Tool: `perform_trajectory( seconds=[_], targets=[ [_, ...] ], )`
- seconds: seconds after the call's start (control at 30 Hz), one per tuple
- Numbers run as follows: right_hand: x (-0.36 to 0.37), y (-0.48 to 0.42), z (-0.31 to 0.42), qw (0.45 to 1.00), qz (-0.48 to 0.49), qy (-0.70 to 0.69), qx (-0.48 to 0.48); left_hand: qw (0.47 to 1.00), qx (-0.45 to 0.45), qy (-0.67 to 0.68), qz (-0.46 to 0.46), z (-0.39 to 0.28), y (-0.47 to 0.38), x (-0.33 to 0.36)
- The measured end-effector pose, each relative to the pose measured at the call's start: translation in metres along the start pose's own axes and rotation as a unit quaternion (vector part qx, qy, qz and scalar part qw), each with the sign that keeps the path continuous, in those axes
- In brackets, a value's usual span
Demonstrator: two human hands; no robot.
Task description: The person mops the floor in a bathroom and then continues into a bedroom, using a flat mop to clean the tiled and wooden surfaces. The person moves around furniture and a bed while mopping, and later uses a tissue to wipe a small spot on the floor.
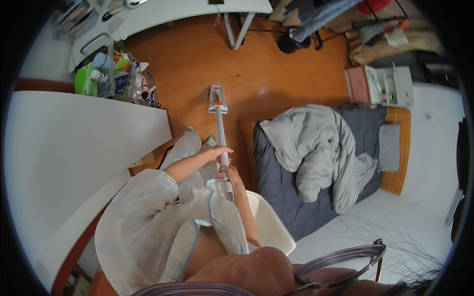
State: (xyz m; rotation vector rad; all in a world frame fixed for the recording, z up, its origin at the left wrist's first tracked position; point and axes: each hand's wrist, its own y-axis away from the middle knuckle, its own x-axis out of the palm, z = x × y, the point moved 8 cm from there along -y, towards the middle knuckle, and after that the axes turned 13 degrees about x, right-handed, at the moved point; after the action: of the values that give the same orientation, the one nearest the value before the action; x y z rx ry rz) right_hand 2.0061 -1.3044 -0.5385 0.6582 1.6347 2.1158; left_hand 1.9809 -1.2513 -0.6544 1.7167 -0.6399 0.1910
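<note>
A mop with a long white pole (221,127) slants away from my body, its grey rectangular head (217,99) with red parts resting on the wooden floor (177,74). My left hand (221,152) is around the pole, fingers partly hidden behind it. Nearer to my body, my right hand (230,174) grips the same pole. The pole's near end runs down in front of my light loose top (148,214). My feet, in pale green slippers (212,140), stand just left of the pole.
A bed with a dark grey sheet (274,199) and rumpled light grey quilt (314,140) stands right. A cream plastic object (264,218) is beside my right arm. White furniture (81,129) and filled clear bins (127,79) stand left. A white desk (177,9) and black bucket (292,42) are ahead.
</note>
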Motion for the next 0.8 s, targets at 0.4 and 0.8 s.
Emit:
perform_trajectory(
  seconds=[0.4, 0.8],
  targets=[
    [0.009, 0.086, -0.012, 0.982, -0.028, 0.025, 0.183, 0.971, 0.125, 0.134, -0.156, -0.108, -0.091, -0.083],
    [0.098, -0.061, 0.131, 0.952, 0.017, 0.240, 0.190, 0.938, 0.157, 0.145, -0.272, -0.217, -0.196, -0.265]
  ],
)
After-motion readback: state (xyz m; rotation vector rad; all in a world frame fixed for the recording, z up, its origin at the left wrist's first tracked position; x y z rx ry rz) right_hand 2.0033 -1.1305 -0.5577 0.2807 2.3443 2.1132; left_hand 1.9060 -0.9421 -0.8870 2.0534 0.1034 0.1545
